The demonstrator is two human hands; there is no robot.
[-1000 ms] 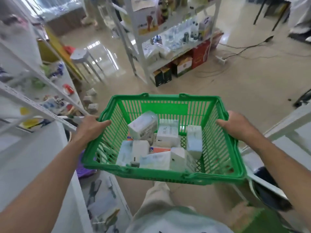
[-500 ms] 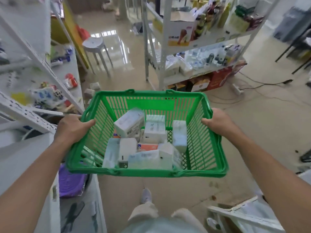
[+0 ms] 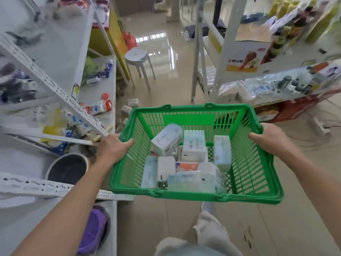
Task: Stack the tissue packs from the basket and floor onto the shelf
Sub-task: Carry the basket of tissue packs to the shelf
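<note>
I carry a green plastic basket [image 3: 256, 174] in front of me above the floor. My left hand [image 3: 112, 147] grips its left rim and my right hand [image 3: 271, 140] grips its right rim. Several white and pale blue tissue packs [image 3: 193, 148] lie jumbled inside it. More tissue packs [image 3: 130, 106] lie on the floor ahead, at the foot of the white shelf [image 3: 55, 87] on my left. That shelf holds mixed small goods.
A white stool [image 3: 137, 58] stands in the aisle ahead. A second white rack [image 3: 219, 58] with boxes and bottles stands on the right, with a power strip and cables on the floor beside it. A dark bowl [image 3: 67, 168] and a purple item sit on the left shelf's lower levels.
I have walked forward and turned left along the aisle with the basket. The left shelf and the floor packs are nearer. Both hands keep their grip on the rims.
</note>
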